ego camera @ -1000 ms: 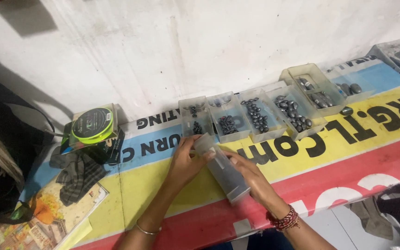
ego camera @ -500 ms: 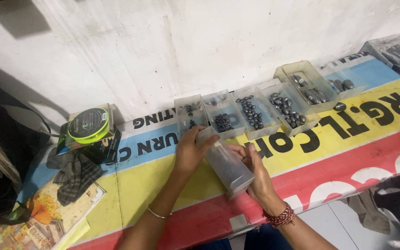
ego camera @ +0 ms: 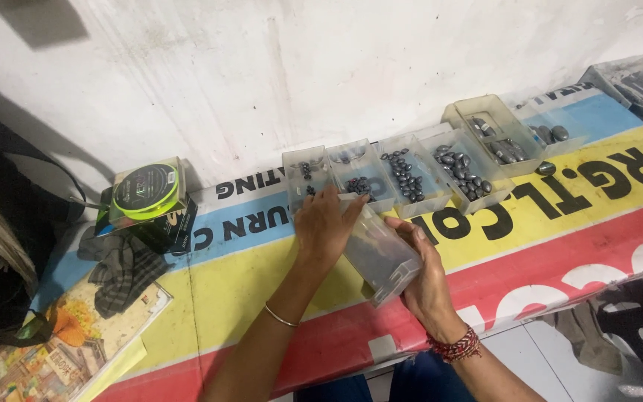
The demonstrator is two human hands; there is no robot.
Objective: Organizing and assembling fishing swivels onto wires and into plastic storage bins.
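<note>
Clear box (ego camera: 381,257) shifted frame-centre | left hand (ego camera: 325,227), right hand (ego camera: 426,279) both clasp it | keep level over surface (ego camera: 210,298).

We note a bench (ego camera: 210,298) against a white wall, covered by a printed banner in blue, yellow and red bands. Directly on it lie a row of clear plastic trays (ego camera: 411,175) holding dark sinkers, a boxed spool of green line (ego camera: 145,195), a checked cloth (ego camera: 122,269) and an illustrated book (ego camera: 53,350).
</note>
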